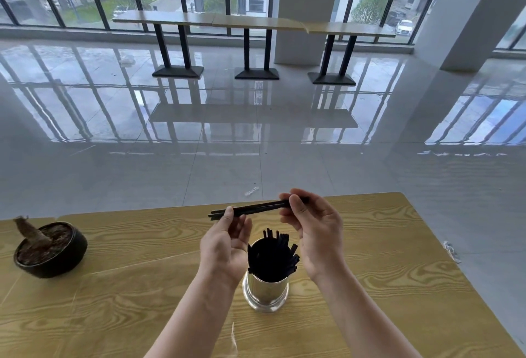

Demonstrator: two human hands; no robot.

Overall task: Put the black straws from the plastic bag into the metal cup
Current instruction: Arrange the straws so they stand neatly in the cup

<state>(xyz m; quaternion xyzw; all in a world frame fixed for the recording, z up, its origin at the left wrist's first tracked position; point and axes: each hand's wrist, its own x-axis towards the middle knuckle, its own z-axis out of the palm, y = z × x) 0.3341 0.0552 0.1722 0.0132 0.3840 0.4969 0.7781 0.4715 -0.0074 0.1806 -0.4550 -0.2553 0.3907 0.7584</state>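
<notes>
A shiny metal cup (266, 292) stands upright on the wooden table (370, 258), with several black straws (274, 258) sticking out of its mouth. Above it, a small bundle of black straws (259, 208) lies nearly level between both hands. My left hand (226, 244) pinches the bundle near its left end, palm up beside the cup. My right hand (316, 227) pinches the right end with thumb and fingers. No plastic bag shows near the hands.
A dark round bowl (51, 251) of brown material with a stub in it sits at the table's left. A scrap of clear plastic (452, 251) hangs at the right edge. Beyond the far edge lie glossy floor tiles and high tables (250, 23) by the windows.
</notes>
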